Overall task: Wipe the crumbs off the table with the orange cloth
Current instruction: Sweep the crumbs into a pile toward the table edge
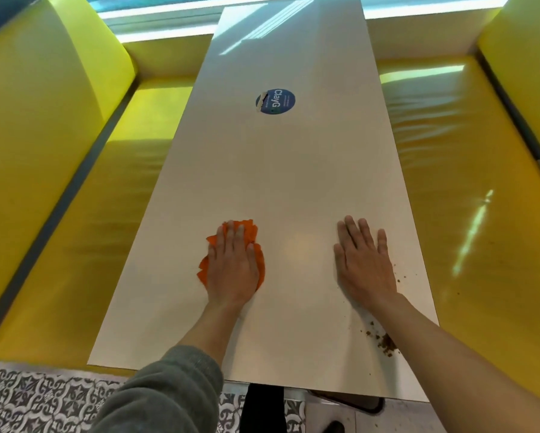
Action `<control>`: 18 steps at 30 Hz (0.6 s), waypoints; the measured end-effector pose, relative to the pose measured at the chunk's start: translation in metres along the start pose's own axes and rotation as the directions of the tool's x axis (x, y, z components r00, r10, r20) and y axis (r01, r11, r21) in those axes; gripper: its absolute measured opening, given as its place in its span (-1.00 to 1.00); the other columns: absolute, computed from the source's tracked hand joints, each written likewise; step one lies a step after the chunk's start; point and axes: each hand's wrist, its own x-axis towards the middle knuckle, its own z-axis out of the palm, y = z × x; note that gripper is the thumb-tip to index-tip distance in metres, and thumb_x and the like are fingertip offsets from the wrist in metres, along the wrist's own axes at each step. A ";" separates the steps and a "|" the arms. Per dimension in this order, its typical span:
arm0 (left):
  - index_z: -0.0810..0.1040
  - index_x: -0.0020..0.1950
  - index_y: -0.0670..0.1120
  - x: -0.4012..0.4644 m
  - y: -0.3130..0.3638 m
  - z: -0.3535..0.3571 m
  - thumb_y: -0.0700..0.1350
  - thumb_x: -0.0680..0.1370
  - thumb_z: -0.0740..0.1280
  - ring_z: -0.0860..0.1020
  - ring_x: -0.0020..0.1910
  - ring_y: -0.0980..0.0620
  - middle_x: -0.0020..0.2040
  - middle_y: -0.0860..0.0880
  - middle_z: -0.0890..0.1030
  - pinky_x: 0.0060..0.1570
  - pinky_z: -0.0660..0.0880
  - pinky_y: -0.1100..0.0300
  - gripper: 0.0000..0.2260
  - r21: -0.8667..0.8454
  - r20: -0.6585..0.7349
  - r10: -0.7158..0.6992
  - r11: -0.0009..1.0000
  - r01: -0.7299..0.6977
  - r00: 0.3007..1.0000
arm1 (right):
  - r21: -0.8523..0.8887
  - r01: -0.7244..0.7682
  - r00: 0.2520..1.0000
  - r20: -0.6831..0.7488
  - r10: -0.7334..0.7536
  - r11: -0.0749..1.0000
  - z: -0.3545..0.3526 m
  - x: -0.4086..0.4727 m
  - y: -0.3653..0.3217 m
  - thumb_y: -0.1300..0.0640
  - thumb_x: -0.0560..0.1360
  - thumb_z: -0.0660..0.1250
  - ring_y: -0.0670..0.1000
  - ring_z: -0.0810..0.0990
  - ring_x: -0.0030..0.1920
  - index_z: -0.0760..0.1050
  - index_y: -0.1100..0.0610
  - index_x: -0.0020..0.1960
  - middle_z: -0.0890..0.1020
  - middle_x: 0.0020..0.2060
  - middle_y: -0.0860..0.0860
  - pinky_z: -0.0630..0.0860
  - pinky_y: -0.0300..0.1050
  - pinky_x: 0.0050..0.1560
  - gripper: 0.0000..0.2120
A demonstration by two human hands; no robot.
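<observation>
My left hand (pixel 231 264) lies flat, fingers straight, pressing a crumpled orange cloth (pixel 252 234) onto the long white table (pixel 281 170). The cloth shows around the hand on its far and both sides. My right hand (pixel 363 260) rests flat on the tabletop to the right, fingers spread, holding nothing. Brown crumbs (pixel 385 340) lie in a small heap by the table's right edge, partly under my right forearm. A few more specks (pixel 399 278) sit just right of my right hand.
A round blue sticker (pixel 275 101), partly torn, sits mid-table farther away. Yellow bench seats (pixel 468 189) flank the table on the right and the left seat (pixel 106 195). A few crumbs lie on the right seat. Patterned floor tiles (pixel 37 398) show at the near left.
</observation>
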 end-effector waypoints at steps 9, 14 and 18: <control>0.02 0.67 -0.05 -0.012 0.086 0.026 0.08 0.72 -0.17 -0.13 0.66 -0.03 0.68 -0.04 0.00 0.62 -0.05 -0.10 -0.48 0.028 0.097 0.217 0.975 -0.221 0.971 | 0.029 -0.054 0.998 -0.018 0.054 0.998 -0.017 0.003 0.030 -0.04 0.67 -0.22 0.01 -0.18 0.57 -0.08 0.10 0.59 -0.04 0.59 0.00 -0.18 0.16 0.54 -0.47; 0.02 0.67 -0.04 -0.013 0.091 0.023 0.07 0.72 -0.16 -0.14 0.66 0.00 0.68 -0.03 -0.02 0.62 -0.09 -0.08 -0.49 0.020 0.100 0.224 0.974 -0.227 0.969 | 0.071 -0.237 0.969 -0.057 0.241 0.969 -0.028 -0.011 0.053 -0.04 0.67 -0.15 0.09 -0.06 0.57 0.01 0.12 0.58 0.03 0.58 0.08 -0.06 0.24 0.51 -0.48; 0.02 0.67 -0.02 -0.014 0.091 0.023 0.07 0.72 -0.15 -0.14 0.65 0.02 0.68 -0.01 -0.02 0.62 -0.12 -0.06 -0.49 0.009 0.095 0.223 0.974 -0.225 0.970 | 0.318 -0.393 0.904 -0.038 0.426 0.863 -0.032 -0.025 0.065 -0.06 0.67 -0.06 0.21 0.25 0.46 0.04 0.16 0.57 0.17 0.53 0.16 0.27 0.19 0.37 -0.47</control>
